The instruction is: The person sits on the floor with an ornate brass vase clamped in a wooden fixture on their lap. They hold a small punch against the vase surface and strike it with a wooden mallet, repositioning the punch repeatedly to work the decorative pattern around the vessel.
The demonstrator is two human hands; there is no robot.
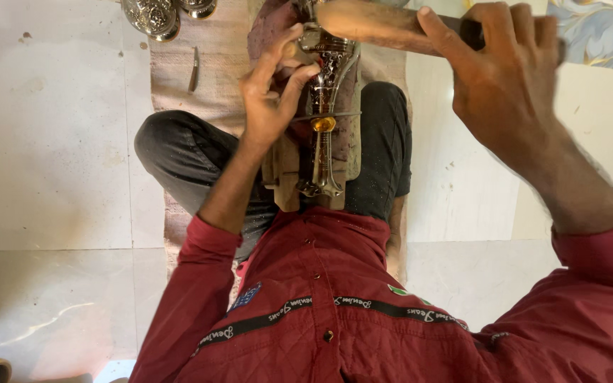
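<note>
Head view, left hand (pixel 272 92) pinching ornate silvery metal piece (pixel 323 120) with amber bead, right hand (pixel 505 78) grip closed around wooden mallet (pixel 374 25).

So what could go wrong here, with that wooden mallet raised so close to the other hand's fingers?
1. The left hand pinches a small tool against the ornate metal piece; a stray blow from the wooden mallet in the right hand might hit those fingers.
2. The piece rests on a block across the lap, so it might slip.
</note>
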